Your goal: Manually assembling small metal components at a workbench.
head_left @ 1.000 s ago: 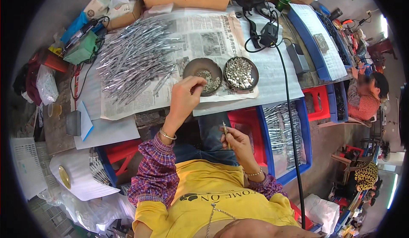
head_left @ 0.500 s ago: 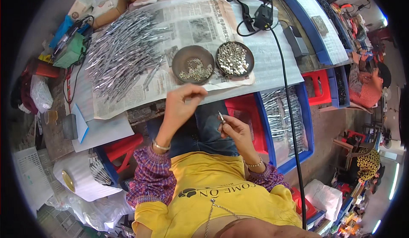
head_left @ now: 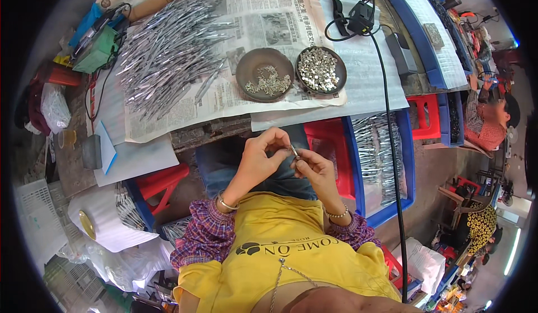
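Above my lap, my right hand [head_left: 316,171] pinches a small slim metal piece [head_left: 294,151] between thumb and fingers, its upper end pointing up and left. My left hand [head_left: 262,155] is closed in a pinch right at that upper end; whether a tiny part sits between its fingertips is too small to see. Beyond the hands, a brown bowl [head_left: 246,66] holds small brass-coloured bits. Beside it on the right, a darker bowl [head_left: 340,77] is filled with small shiny silvery pieces. A large heap of slim, pointed metal pieces [head_left: 168,55] lies at the left on newspaper [head_left: 252,15].
Below the table's right side stands a blue tray [head_left: 411,184] full of slim metal pieces, beside a red stool [head_left: 330,130]. A black cable [head_left: 390,145] hangs down at the right. A green box [head_left: 96,50] sits far left. Another person [head_left: 490,122] sits at the far right.
My left hand has come away from near the bowls, down and right, to meet the piece in my right hand. The view has shifted slightly.
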